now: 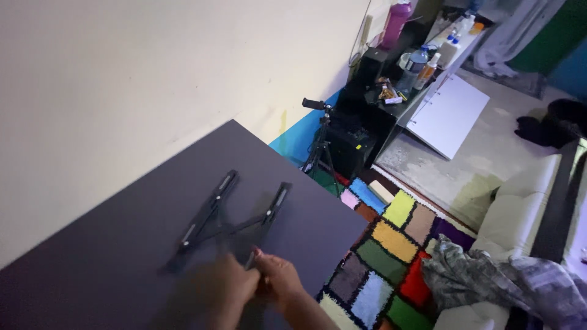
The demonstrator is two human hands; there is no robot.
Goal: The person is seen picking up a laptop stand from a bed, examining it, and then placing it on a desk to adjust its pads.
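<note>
Head view: the left hand (229,287) and right hand (280,276) are meeting at the near edge of the dark grey worktop (122,244), both blurred. Both hands are curling narrow around the near end of a black folding stand (229,214); the right hand's fingers are pinching one dark bar there, while the left hand's grip is too smeared to tell whether it is closing on the stand or only touching it. The stand is lying flat on the worktop, its two long arms spreading away from the hands in a V, with crossing struts between them. Beyond the worktop's far corner a small black tripod (319,146) is standing on the floor against the cream wall (153,73), just beside a blue patch of wall. To the right of the worktop a patchwork rug (391,244) of coloured squares is covering the floor, and crumpled grey cloth (489,275) is lying on a white sofa (520,220). Farther off a black shelf unit (361,122) is carrying bottles, a magenta bottle (396,23) among them, and a white board (449,113) is leaning beside it.
</note>
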